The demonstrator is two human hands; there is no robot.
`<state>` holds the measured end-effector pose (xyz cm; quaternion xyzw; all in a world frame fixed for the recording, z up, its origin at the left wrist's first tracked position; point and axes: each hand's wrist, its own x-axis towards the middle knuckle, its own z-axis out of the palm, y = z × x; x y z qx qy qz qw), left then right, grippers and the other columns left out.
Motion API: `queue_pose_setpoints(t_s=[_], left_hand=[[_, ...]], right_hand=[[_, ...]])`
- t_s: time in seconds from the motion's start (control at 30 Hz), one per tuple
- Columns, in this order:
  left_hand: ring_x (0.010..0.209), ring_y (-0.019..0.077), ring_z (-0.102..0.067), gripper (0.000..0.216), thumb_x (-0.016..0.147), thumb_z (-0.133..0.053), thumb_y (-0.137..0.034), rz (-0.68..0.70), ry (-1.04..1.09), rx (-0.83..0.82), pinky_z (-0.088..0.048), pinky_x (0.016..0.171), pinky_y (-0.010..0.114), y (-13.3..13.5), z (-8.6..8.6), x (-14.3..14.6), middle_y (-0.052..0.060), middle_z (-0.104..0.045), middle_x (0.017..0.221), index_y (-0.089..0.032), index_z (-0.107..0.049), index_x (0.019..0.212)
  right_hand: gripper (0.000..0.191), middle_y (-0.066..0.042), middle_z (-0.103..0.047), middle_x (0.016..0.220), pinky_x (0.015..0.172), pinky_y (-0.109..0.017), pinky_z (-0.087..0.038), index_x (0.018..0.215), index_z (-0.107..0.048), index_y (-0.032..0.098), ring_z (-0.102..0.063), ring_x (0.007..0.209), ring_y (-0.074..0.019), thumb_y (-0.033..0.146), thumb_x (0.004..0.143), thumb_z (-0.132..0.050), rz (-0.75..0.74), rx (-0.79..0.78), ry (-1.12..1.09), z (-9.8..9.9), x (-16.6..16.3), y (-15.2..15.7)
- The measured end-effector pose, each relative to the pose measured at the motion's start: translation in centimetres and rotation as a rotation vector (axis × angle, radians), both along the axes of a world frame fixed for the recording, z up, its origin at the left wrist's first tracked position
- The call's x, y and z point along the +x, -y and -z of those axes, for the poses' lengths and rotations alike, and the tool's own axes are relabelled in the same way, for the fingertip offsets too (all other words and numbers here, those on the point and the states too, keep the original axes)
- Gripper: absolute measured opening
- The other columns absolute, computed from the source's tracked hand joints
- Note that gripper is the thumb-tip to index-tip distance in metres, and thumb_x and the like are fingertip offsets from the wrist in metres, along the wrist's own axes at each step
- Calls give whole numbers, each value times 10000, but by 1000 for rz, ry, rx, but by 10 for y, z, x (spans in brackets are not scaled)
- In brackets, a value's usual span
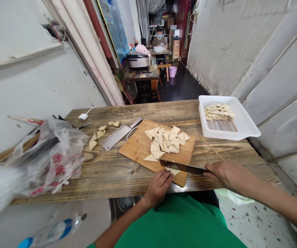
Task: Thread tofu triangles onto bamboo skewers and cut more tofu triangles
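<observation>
My right hand (pixel 222 174) is wrapped round the handle of a dark-bladed knife (pixel 183 166), whose blade lies across the near part of a wooden cutting board (pixel 132 146). Under and beside the blade is a pale, flat piece of what looks like tofu (pixel 173 170). The bent fingers of my left hand (pixel 159 187) press on that piece at the board's near edge. Beyond the blade, a heap of pale triangular pieces (pixel 165 139) covers the middle of the board.
A cleaver (pixel 119 136) lies left of the board, near several pale scraps (pixel 93 144). Plastic bags (pixel 62 148) crowd the table's left end. At the right, a white tray (pixel 244 120) holds skewered pieces (pixel 219 113). Loose skewers (pixel 210 146) lie beside the board. A person (pixel 160 40) sits far back.
</observation>
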<state>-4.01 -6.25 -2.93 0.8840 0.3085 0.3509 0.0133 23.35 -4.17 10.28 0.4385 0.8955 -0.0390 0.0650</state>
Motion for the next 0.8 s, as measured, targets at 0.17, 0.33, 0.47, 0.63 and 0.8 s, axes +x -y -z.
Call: queue_pose_setpoints(t_s=[0.17, 0.33, 0.47, 0.63, 0.8], left_hand=[[1031, 210, -495, 301, 860, -409, -108, 5, 4, 10, -462, 882, 387, 0, -1, 0, 146, -594, 1046, -74, -541, 1129], [1028, 207, -506, 299, 871, -397, -126, 8, -1, 4, -471, 874, 382, -1, -2, 0, 143, -600, 1044, -82, -538, 1131], [1006, 198, -526, 275, 864, -421, -126, 5, -23, -12, -468, 877, 386, -1, 2, 2, 125, -605, 1039, -110, -549, 1107], [981, 199, -528, 290, 847, -458, -117, -46, 6, -44, -468, 861, 391, 3, 8, 3, 128, -597, 1037, -110, -532, 1127], [991, 205, -514, 255, 853, -442, -115, -106, 38, -30, -472, 846, 386, -10, 2, 6, 125, -585, 1033, -116, -556, 1082]], right_hand=[[262, -13, -651, 601, 456, -255, -222, 733, -539, 198, -589, 512, -146, 337, 910, -406, -8, -8, 35, 7, 1, -2], [249, -36, -676, 655, 453, -253, -242, 758, -553, 190, -634, 576, -169, 311, 914, -401, 75, -155, 115, 1, -10, -4], [246, -38, -679, 670, 460, -257, -261, 769, -554, 189, -641, 589, -178, 320, 914, -403, 70, -123, 121, 5, -10, 0], [276, -14, -652, 646, 490, -258, -290, 768, -536, 191, -616, 564, -152, 306, 939, -353, -1, 25, 38, 17, -6, 15], [303, -21, -630, 640, 498, -242, -290, 751, -533, 184, -591, 548, -142, 308, 941, -331, 35, 184, -39, 21, -15, 12]])
